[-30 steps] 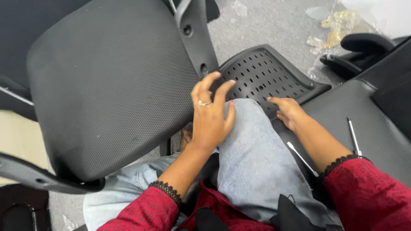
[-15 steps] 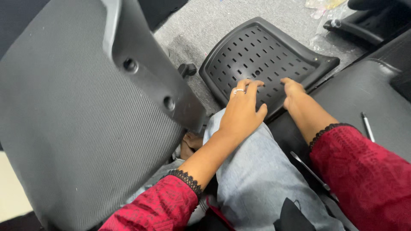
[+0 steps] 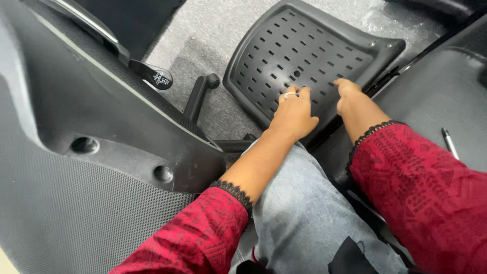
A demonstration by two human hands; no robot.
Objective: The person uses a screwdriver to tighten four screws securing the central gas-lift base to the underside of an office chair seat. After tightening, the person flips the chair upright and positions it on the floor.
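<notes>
A black perforated plastic chair panel (image 3: pixel 304 56) lies tilted on the grey carpet ahead of my knee. My left hand (image 3: pixel 293 114), wearing a ring, grips the panel's near edge with fingers curled over it. My right hand (image 3: pixel 350 99) holds the same edge a little further right. Both arms wear red patterned sleeves with black lace cuffs. My knee in light blue fabric (image 3: pixel 309 213) is under the arms.
A large black mesh chair back (image 3: pixel 66 203) with its plastic frame (image 3: pixel 127 137) fills the left. A black lever (image 3: pixel 198 96) sticks out beside it. A dark seat cushion (image 3: pixel 446 96) lies at right with a pen (image 3: pixel 449 143) on it.
The view has closed in on the perforated panel. My left hand left my knee and went forward onto the panel's edge; my right hand also reached its edge.
</notes>
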